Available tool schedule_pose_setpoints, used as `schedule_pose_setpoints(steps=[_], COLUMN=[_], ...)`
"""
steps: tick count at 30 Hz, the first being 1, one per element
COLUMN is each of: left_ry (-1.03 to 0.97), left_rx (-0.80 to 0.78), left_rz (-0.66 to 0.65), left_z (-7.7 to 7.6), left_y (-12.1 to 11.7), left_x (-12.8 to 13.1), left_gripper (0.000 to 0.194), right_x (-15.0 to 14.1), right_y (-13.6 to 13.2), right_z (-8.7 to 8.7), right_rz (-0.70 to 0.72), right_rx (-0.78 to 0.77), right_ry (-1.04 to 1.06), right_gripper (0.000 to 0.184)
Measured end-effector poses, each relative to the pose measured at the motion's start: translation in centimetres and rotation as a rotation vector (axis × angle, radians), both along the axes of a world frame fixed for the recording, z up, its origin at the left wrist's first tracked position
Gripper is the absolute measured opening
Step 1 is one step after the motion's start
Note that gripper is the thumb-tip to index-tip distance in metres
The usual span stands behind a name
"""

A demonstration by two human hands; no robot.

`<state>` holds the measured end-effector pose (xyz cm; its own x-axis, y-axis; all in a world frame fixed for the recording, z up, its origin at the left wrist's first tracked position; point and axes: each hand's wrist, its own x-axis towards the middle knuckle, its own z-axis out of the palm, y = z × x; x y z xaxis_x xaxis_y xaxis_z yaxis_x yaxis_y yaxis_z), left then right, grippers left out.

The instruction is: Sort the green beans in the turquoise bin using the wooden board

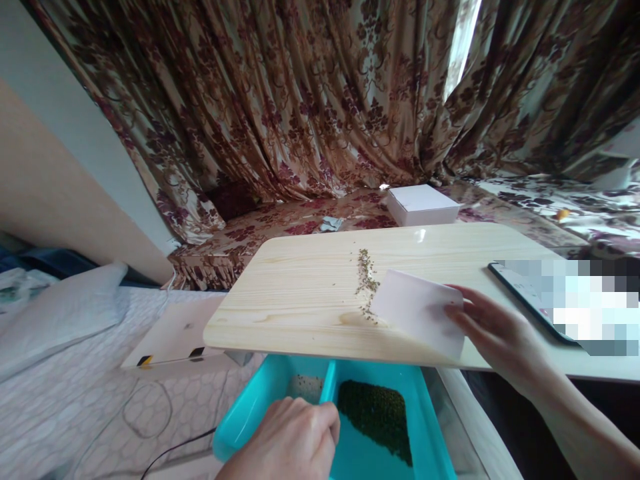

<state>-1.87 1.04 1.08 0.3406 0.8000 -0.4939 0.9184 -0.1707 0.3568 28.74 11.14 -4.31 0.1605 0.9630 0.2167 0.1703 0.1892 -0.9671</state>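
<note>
My right hand (505,333) pinches the right edge of a white sheet of stiff paper or card (420,310). The sheet's left edge touches a scattered line of small greenish-brown grains (367,277) on the pale wooden tabletop (290,287). Below the table's front edge is a turquoise two-compartment bin (430,407). A dark green heap of grains (375,413) lies in its right compartment, and a few specks show in the left one. My left hand (293,437) is closed over the bin, beside its divider; whatever its fingers grip is hidden.
A tablet-like device (525,300), partly pixelated, lies on the table's right side. Behind the table, a white box (423,203) rests on a patterned cover. At left, a flat pale box (175,330) and a cable (145,410) lie on the quilted bed.
</note>
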Motion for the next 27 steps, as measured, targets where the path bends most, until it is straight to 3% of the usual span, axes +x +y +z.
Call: schedule_pose_setpoints(steps=[4, 11, 17, 22, 27], left_ry=[0.014, -0.008, 0.002, 0.026, 0.003], left_rx=[0.031, 0.067, 0.053, 0.014, 0.05], left_rz=[0.014, -0.002, 0.01, 0.047, 0.043], left_z=[-0.9, -2.2, -1.8, -0.8, -1.1], left_y=[-0.2, -0.5, -0.4, -0.1, -0.2], left_x=[-0.5, -1.2, -0.9, -0.4, -0.6], left_gripper=[0.037, 0.036, 0.037, 0.036, 0.036], right_x=[0.3, -0.5, 0.0, -0.9, -0.9], right_y=[0.0, -0.3, -0.3, 0.0, -0.9], right_z=[0.1, -0.6, -0.3, -0.7, 0.4], right_rz=[-0.035, -0.005, 0.021, -0.021, 0.007], right_rx=[-0.009, -0.017, -0.026, -0.015, -0.059], right_ry=[-0.026, -0.035, -0.014, 0.003, -0.06], right_gripper=[0.045, 0.057, 0.054, 0.063, 0.047])
